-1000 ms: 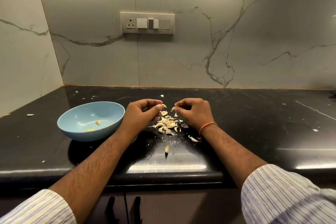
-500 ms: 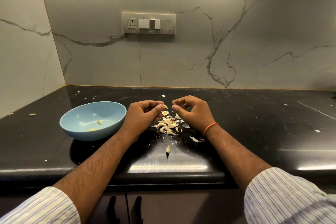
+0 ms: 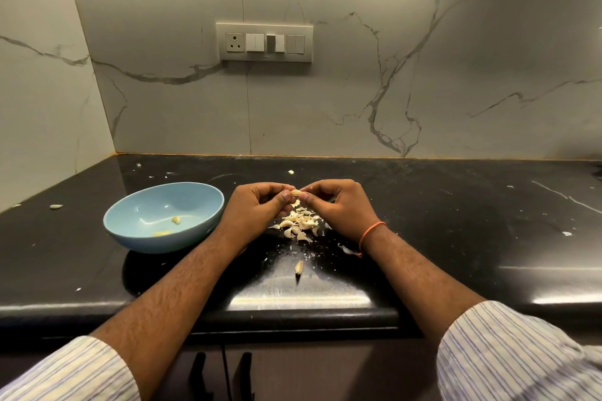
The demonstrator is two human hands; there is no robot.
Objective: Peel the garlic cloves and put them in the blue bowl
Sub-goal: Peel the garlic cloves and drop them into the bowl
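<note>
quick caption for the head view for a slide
Both hands, left hand and right hand, pinch one garlic clove above the peel pile, beside the blue bowl.

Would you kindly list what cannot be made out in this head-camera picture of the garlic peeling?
- Small pale garlic clove, head view: fingertips of the left hand and right hand cover most of it; how much is peeled is unclear.
- Pile of cloves and skins: too small to count or sort.
- Pale bits in the light blue ceramic bowl: too small to tell whether whole cloves.
</note>
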